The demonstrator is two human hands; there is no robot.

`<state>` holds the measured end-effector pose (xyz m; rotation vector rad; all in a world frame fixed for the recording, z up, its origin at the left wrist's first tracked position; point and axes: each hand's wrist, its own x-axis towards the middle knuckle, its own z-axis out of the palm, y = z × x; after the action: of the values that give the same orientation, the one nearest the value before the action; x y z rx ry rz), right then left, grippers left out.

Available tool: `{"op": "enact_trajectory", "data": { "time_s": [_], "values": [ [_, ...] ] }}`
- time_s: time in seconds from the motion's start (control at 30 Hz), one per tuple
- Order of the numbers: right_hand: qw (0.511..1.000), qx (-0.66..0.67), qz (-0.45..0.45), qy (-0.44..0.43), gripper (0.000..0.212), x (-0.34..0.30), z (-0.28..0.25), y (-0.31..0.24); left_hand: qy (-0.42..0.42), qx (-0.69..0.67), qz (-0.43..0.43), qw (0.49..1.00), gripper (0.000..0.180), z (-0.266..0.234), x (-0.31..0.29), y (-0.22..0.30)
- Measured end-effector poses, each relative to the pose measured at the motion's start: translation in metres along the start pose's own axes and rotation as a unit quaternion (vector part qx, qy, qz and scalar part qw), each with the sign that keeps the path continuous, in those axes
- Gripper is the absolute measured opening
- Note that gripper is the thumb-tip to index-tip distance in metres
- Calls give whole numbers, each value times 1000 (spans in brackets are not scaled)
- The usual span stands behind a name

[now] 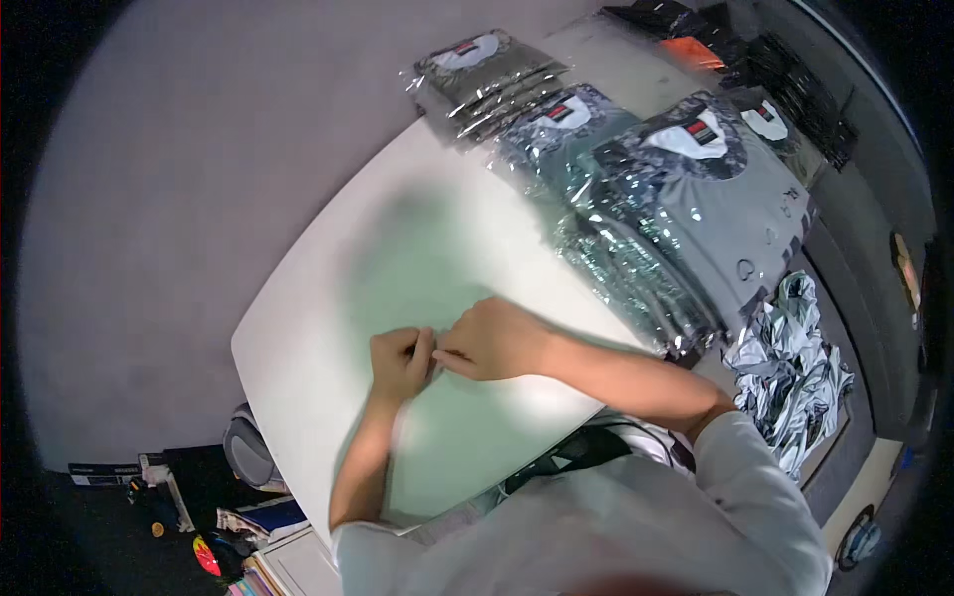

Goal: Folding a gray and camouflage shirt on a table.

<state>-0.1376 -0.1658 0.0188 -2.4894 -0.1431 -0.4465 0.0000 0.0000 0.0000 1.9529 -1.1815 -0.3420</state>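
Note:
My left hand [401, 364] and my right hand [493, 340] meet over the middle of the white table [298, 328]. Both are closed, with thumbs and fingertips pinched close to each other. Whatever they may hold between them is hidden or too small to make out. To the right of my hands lie stacks of folded garments in clear plastic bags: a large grey pack [711, 204] on top, a greenish-grey pack [571, 134] beside it, and an olive-grey pile [487, 68] at the far edge.
A crumpled silvery-grey heap [790, 372] sits beyond my right elbow. Black packets [785, 84] and an orange piece [693, 53] lie at the far right. A grey rounded object [251, 452] stands by the table's left corner, near a white cabinet [303, 566].

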Motion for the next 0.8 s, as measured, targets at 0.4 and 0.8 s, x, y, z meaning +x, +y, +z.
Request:
{"op": "enact_trajectory", "data": {
  "time_s": [0.4,0.8],
  "values": [
    [996,63,-66,25,47,0,-3,-12,22,-58,50,997,40,-8,-15,-10],
    [979,27,-194,49,33,-100,25,-40,-35,-112,-30,993,42,6,-20,-11]
  ]
}}
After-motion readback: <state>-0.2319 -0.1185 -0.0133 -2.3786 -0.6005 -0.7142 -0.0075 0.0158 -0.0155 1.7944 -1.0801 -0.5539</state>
